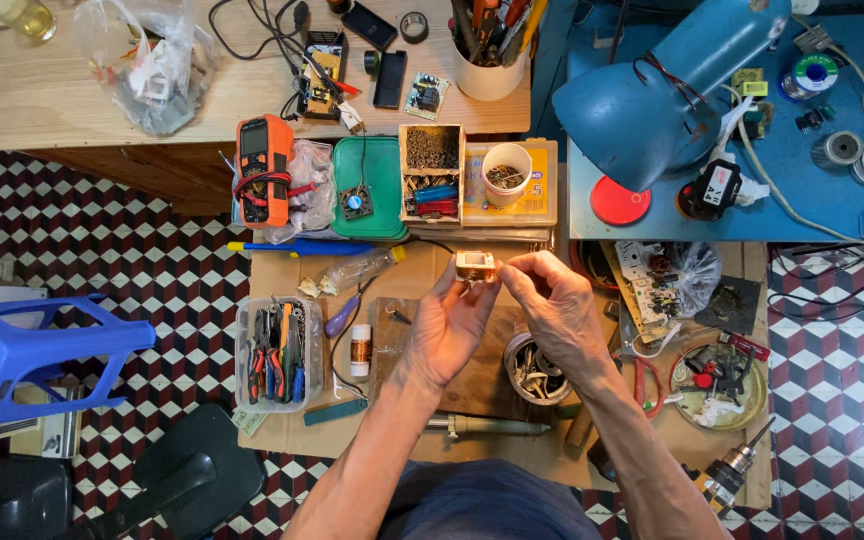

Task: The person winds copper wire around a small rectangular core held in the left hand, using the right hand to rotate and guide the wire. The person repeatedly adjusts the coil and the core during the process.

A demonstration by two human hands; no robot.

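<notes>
Checkered red, white and black floor tiles filled the left and right edges of the head view, with a low cardboard-covered work surface in the middle and a wooden desk along the upper left. A blue table took the upper right, carrying a blue desk lamp tilted downward.

At the centre of the frame both hands met above the cardboard. The left hand pinched a small boxy component, tan with a pale top, between thumb and fingertips, holding it raised just above a round metal tin of small parts. The right hand had its fingers curled narrow, its fingertips touching the right side of the same component; whether it gripped a wire there could not be told.

Left of the hands lay a clear plastic tray packed with pliers and cutters, and beside it a small spool of copper wire. Above them, near the upper middle, sat an orange multimeter, a green lid with a little fan on it, a divided box of parts and a white cup. A blue plastic stool lay at the left edge. At the lower right a drill chuck rested on the cardboard's edge, near a round dish of odds and ends.
</notes>
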